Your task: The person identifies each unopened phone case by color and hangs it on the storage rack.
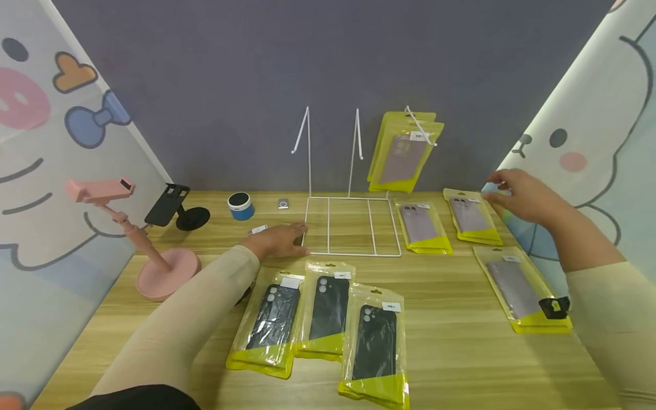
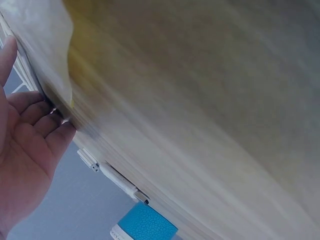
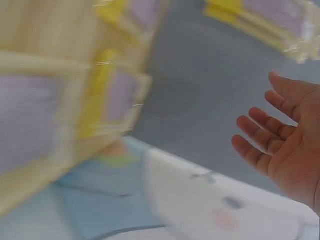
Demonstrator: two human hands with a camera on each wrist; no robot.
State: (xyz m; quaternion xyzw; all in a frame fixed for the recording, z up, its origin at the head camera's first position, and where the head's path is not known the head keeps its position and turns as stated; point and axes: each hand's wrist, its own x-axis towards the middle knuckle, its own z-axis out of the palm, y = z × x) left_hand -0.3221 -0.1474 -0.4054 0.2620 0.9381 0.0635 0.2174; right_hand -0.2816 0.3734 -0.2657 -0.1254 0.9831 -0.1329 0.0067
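Observation:
My left hand (image 1: 279, 240) rests at the left edge of a white wire rack (image 1: 348, 254), fingers loosely extended; whether they touch the wire is unclear. Its left wrist view shows the same hand (image 2: 35, 135) low beside the tabletop. Over the table's back right, my right hand (image 1: 525, 196) hovers with nothing in it. The right wrist view shows its fingers (image 3: 257, 132) spread slightly. Nearest to it lies a yellow-edged bag with a purple phone case (image 1: 468, 215). Similar bagged purple cases (image 1: 402, 159) hang on the rack's right hook; the other two hooks are bare.
Bagged purple cases lie at right, one nearer the rack (image 1: 421, 228), another farther forward (image 1: 512, 287). Bagged black phone cases (image 1: 376, 344) lie in front. At left stand a pink phone stand (image 1: 166, 273), a black stand (image 1: 193, 218) and a blue cylindrical device (image 1: 241, 208).

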